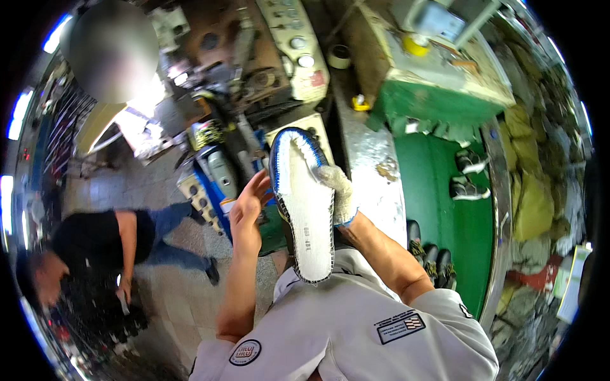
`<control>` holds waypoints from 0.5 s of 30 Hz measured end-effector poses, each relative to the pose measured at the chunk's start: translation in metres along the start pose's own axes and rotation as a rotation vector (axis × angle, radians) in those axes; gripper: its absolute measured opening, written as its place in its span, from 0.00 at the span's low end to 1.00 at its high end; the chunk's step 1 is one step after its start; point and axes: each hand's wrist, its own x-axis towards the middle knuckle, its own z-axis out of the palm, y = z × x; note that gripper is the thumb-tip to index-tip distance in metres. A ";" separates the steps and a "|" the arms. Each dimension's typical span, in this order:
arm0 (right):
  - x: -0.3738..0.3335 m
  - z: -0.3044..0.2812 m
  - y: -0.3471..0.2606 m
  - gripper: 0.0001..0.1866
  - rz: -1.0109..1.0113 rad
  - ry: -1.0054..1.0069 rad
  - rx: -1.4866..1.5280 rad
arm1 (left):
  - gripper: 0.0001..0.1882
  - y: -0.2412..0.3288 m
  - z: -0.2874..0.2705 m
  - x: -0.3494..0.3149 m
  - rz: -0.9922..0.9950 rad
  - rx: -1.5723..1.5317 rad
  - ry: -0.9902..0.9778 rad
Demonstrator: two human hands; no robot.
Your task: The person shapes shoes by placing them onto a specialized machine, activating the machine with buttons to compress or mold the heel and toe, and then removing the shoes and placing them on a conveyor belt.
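Note:
Bottom side up in front of my chest is a shoe upper [311,222]. Its pale, flat underside has dark stitching along the edge and a blue seam around the toe, which points away from me. My right hand [337,190], in a light knitted glove, grips it at the right side near the toe. Bare and open, my left hand [248,206] is just left of the upper with its fingers stretched upward. I cannot tell whether those fingertips touch it.
Ahead stands a machine with a control panel [298,47]. On the right, a green surface [438,184] holds several dark shoes [469,188]; a yellow tape roll [415,44] sits on a cabinet. A person in black [95,241] stands left; another is at upper left.

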 end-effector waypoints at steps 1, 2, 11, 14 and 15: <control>-0.009 -0.009 -0.006 0.27 -0.055 0.014 0.002 | 0.31 -0.020 0.017 0.010 -0.093 -0.012 0.025; -0.018 -0.013 -0.016 0.29 -0.103 0.059 -0.047 | 0.29 -0.024 0.041 0.017 -0.193 0.039 -0.042; -0.156 -0.212 -0.123 0.32 -0.259 0.643 -0.523 | 0.23 -0.164 0.184 0.013 -0.471 0.362 -0.521; -0.224 -0.275 -0.187 0.29 -0.028 1.001 -0.736 | 0.21 -0.172 0.194 0.011 -0.590 0.509 -0.558; -0.248 -0.305 -0.209 0.34 0.163 1.134 -0.855 | 0.21 -0.175 0.197 0.011 -0.571 0.591 -0.571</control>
